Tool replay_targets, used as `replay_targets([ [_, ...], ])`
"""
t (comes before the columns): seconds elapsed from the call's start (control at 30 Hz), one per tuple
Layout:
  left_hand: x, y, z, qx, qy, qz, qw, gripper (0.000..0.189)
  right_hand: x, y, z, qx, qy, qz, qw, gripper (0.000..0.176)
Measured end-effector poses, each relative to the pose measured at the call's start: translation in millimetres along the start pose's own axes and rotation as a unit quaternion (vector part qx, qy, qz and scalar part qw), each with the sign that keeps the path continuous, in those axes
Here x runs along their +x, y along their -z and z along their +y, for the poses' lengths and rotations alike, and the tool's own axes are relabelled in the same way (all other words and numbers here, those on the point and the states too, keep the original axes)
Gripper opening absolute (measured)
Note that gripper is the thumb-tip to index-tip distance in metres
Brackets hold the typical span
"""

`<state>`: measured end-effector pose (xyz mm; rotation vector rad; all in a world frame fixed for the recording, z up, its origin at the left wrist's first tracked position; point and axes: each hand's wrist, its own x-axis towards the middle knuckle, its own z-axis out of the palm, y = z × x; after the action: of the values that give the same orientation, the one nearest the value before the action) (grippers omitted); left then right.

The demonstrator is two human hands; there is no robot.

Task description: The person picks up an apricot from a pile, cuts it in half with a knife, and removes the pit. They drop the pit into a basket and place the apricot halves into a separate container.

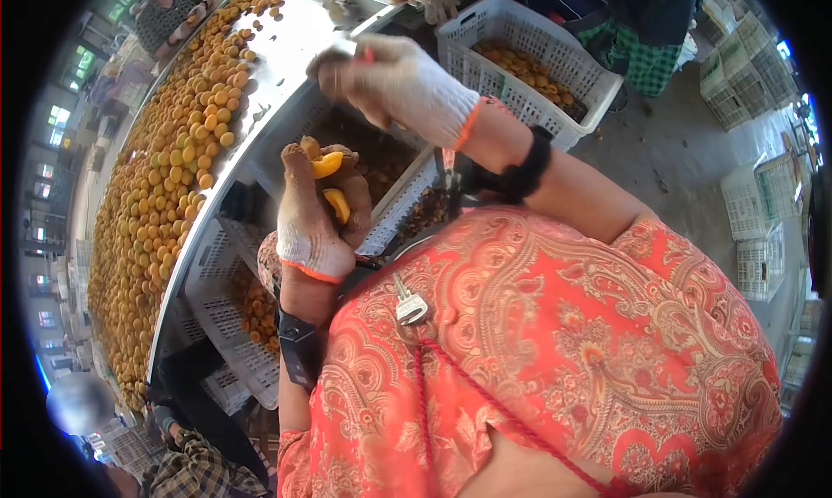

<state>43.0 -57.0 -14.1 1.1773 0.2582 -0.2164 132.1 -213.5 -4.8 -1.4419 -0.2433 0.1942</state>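
Observation:
My left hand, in a stained white knitted glove with an orange cuff, is closed around cut apricot pieces. Their bright orange flesh shows between the thumb and fingers. Above and to the right, my right hand wears the same kind of glove and is blurred by motion. Its fingers are curled around something with a small red part; the rest is too smeared to make out. Many whole apricots lie on the shiny metal table beyond my hands.
Below my hands is a crate with dark contents. Another white crate of cut fruit stands at upper right, and a grey crate at lower left. Co-workers are around the table. Stacked crates stand at right.

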Motion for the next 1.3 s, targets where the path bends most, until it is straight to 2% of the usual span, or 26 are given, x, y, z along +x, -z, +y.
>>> replay_targets([
  [0.03,-1,1,1,0.005,0.003,0.001,1.000,0.060,-19,-4,-13,-0.071,0.063,-0.066,0.993,0.022],
  [0.07,-3,3,3,0.010,0.006,0.002,1.000,0.057,-10,-2,14,-0.091,0.094,-0.121,0.984,0.030],
  [0.1,-1,10,6,0.009,0.030,-0.053,0.998,0.052,-17,-5,7,-0.147,0.078,-0.144,0.976,0.032],
  [0.13,-3,0,10,0.003,0.075,0.027,0.997,0.050,-25,-6,0,-0.202,0.062,-0.166,0.963,0.033],
  [0.17,-3,6,8,0.017,0.068,-0.002,0.998,0.050,-22,-4,4,-0.231,0.088,-0.193,0.950,0.037],
  [0.2,-2,14,4,0.033,0.061,-0.032,0.997,0.050,-22,-3,5,-0.230,0.092,-0.199,0.948,0.037],
  [0.27,4,17,3,0.006,0.075,-0.021,0.997,0.051,-20,-6,8,-0.204,0.051,-0.227,0.951,0.041],
  [0.3,1,26,6,0.016,0.055,-0.116,0.992,0.045,-18,-10,15,-0.197,0.171,-0.233,0.937,0.040],
  [0.33,0,26,7,0.016,0.050,-0.113,0.992,0.045,-16,-10,17,-0.196,0.175,-0.237,0.935,0.040],
  [0.4,-4,16,6,0.063,0.023,-0.047,0.997,0.050,-15,-11,16,-0.217,0.091,-0.238,0.942,0.036],
  [0.43,-4,15,7,0.063,0.022,-0.030,0.997,0.048,-16,-13,16,-0.217,0.085,-0.222,0.947,0.032],
  [0.47,-4,19,8,0.062,0.018,-0.027,0.998,0.048,-15,-14,16,-0.217,0.088,-0.226,0.946,0.032],
  [0.53,-5,28,8,0.016,0.026,-0.077,0.997,0.035,-15,-17,18,-0.205,0.102,-0.230,0.946,0.031],
  [0.67,-7,29,11,0.043,0.024,-0.069,0.996,0.037,-15,-23,13,-0.197,0.093,-0.231,0.948,0.025],
  [0.73,-7,29,14,0.037,0.026,-0.053,0.998,0.038,-16,-28,15,-0.153,0.181,-0.205,0.950,0.019],
  [0.8,-5,31,13,0.029,0.033,-0.036,0.998,0.039,-18,-33,14,-0.147,0.176,-0.192,0.954,0.017],
  [0.87,-3,37,12,0.009,0.009,-0.060,0.998,0.040,-21,-39,12,-0.142,0.167,-0.177,0.960,0.016],
  [0.93,-4,36,14,-0.005,0.037,-0.052,0.998,0.039,-21,-46,12,-0.142,0.152,-0.135,0.969,0.017],
  [1.0,-2,37,11,0.030,0.010,-0.014,0.999,0.046,-8,-50,30,-0.150,0.177,-0.100,0.968,0.016],
  [1.03,-2,31,10,0.000,0.005,0.033,0.999,0.050,-1,-50,38,-0.096,0.188,-0.074,0.975,0.017],
  [1.07,1,36,10,-0.001,0.009,0.032,0.999,0.050,5,-48,42,-0.041,0.198,-0.048,0.978,0.018],
  [1.13,8,57,12,-0.103,-0.006,-0.106,0.989,0.052,17,-34,41,-0.216,0.190,-0.017,0.958,0.033],
  [1.17,12,64,12,-0.073,-0.035,-0.127,0.989,0.068,21,-30,44,-0.280,0.163,0.015,0.946,0.038],
  [1.2,13,68,11,-0.074,-0.033,-0.127,0.989,0.068,24,-29,49,-0.342,0.137,0.047,0.928,0.044],
  [1.27,16,76,8,-0.104,-0.089,-0.140,0.981,0.079,24,-27,60,-0.348,0.123,0.051,0.928,0.047],
  [1.3,15,78,10,-0.093,-0.087,-0.120,0.985,0.087,23,-28,62,-0.352,0.110,0.055,0.928,0.051],
])
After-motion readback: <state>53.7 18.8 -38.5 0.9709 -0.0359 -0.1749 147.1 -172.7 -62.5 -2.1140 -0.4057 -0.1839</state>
